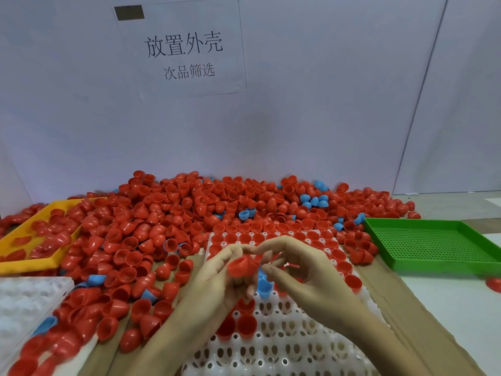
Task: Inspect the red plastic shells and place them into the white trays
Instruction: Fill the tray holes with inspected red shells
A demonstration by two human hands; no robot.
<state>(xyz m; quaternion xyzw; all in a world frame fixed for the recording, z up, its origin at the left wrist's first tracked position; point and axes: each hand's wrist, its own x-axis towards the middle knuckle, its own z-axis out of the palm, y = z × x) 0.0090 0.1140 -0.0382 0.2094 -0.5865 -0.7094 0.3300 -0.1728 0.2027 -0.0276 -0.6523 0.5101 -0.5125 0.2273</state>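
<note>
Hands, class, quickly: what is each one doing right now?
Left hand: fingers curled round a red plastic half-egg shell, holding it above the white moulded tray.
Right hand: holds nothing that shows, fingertips meeting the left hand's over the shell.

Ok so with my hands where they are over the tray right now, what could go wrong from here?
1. The red shell sits at the fingertips of the left hand over the white tray; a slip could drop it into the wrong cup or knock seated shells.
2. A blue shell lies right under your hands; it might end up seated among the reds.
3. The loose pile crowds the tray's far edge, so unchecked shells could roll in.
</note>
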